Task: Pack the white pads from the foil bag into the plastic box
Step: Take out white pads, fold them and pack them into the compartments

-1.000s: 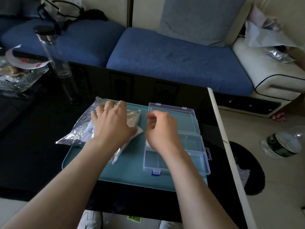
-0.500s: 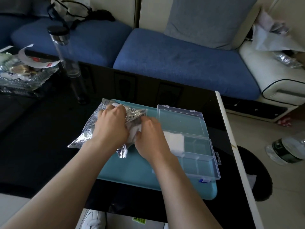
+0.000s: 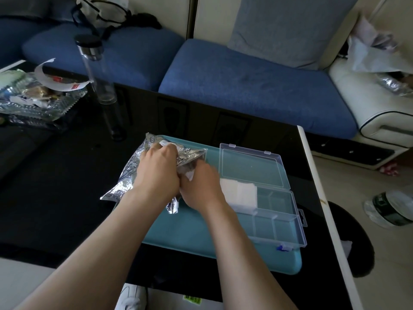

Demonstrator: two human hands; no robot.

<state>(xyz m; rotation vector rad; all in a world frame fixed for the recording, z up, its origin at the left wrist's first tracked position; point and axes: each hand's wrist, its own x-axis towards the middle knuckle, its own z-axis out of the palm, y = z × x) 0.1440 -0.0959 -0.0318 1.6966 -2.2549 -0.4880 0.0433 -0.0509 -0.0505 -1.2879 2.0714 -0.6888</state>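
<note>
A crinkled silver foil bag lies on the left part of a teal tray. My left hand grips the bag from above, fingers curled over its top. My right hand reaches into the bag's open mouth, and its fingertips are hidden inside. A bit of white pad shows between the two hands. On the tray's right side a clear plastic box stands open, its lid lying flat behind it. White pads fill the box's left compartment.
A tall clear bottle with a black cap stands on the black glass table to the far left. A glass dish of wrappers sits at the left edge. A blue sofa runs behind. The table's right edge is close to the box.
My right hand left the box, where white pads now lie, and went across to the foil bag's mouth. My left hand closed round the bag. The view shifted slightly.
</note>
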